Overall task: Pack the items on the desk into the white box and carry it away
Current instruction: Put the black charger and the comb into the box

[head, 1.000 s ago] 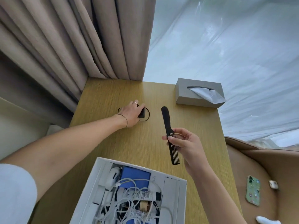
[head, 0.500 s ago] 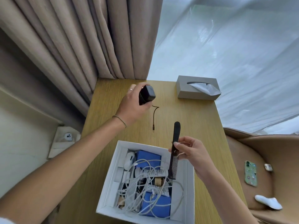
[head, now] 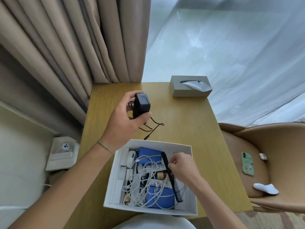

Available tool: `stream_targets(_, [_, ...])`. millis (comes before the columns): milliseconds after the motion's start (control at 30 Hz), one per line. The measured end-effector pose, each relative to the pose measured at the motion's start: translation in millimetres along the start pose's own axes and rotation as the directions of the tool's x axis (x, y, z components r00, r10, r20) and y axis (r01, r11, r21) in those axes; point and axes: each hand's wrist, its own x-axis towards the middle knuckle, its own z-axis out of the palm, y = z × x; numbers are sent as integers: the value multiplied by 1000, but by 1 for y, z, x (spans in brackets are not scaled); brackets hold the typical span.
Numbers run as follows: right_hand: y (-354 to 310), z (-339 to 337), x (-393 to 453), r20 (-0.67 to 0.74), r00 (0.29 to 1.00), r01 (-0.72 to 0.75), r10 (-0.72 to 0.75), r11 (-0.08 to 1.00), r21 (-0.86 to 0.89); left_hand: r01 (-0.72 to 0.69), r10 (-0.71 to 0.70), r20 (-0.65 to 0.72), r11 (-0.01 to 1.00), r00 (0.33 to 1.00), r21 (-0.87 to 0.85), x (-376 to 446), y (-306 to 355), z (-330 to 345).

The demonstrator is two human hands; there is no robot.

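One white box (head: 189, 176) sitting at 6 o'clock, two blue packs (head: 148, 153) lying inside it, one black comb (head: 171, 177), one black adapter (head: 142, 104), one grey tissue box (head: 184, 90) standing at 1 o'clock, two hands (head: 125, 123) showing

Bare table (head: 189, 123) is seen to the right of the left hand (head: 125, 123), open as far as the tissue box (head: 189, 86) at the far edge. To its left, passage is closed by the curtain (head: 74, 47). Below it, a dangling black cable (head: 151, 128) lies across the approach to the white box (head: 189, 147). Beneath the right hand (head: 183, 167), the box interior is crowded with white cables (head: 145, 177); a clear strip is left along the right inner wall.
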Motion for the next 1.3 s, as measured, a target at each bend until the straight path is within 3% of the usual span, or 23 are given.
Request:
stream_targets(67, [-11, -16, -5, -210, 975, 83, -67, 994, 67, 28, -26, 24, 996, 999, -79, -5, 1, -1])
stream_targets(167, [-35, -46, -12, -479, 848, 353, -229, 917, 186, 133, -111, 103, 959, 988, -249, -14, 1, -2])
stream_targets(233, [-51, -63, -13, -403, 853, 459, -330, 842, 283, 244, -180, 192, 887, 965, -393, -20, 2, -3])
stream_targets(300, [-66, -74, -12, -198, 891, 454, -408, 779, 433, 322, -215, 265, 816, 940, -481, -25, 2, -4])
stream_targets(367, [-73, -80, -12, -108, 888, 434, -448, 734, 523, 361, -222, 314, 781, 923, -510, -28, 2, -7])
stream_targets(467, [-70, -85, -8, -150, 901, 402, -407, 652, 643, 405, -233, 369, 760, 900, -509, -34, -2, -10])
stream_targets(567, [-65, -94, -2, -171, 930, 323, -327, 497, 806, 449, -259, 394, 719, 882, -531, -41, -6, -12])
stream_targets(767, [-66, -100, 3, -172, 946, 282, -276, 435, 855, 499, -238, 455, 592, 858, -633, -52, -11, -7])
stream_targets(900, [-65, -100, -1, -134, 950, 254, -281, 451, 855, 502, -330, 378, 547, 865, -670, -57, -16, -8])
stream_targets(1033, [-73, -95, -17, -12, 921, 208, -390, 464, 861, 394, -381, 120, 817, 917, -421, -61, -21, -4])
stream_targets(1100, [-80, -90, -26, 29, 903, 190, -428, 459, 868, 335, -349, 2, 899, 937, -282, -63, -21, -1])
stream_targets(1200, [-87, -83, -35, 59, 884, 189, -464, 470, 862, 261, -293, -85, 926, 952, -274, -64, -23, 4])
stream_targets(1300, [-85, -73, -41, 139, 841, 160, -522, 488, 858, 209, -285, -149, 897, 947, -389, -62, -23, 6])
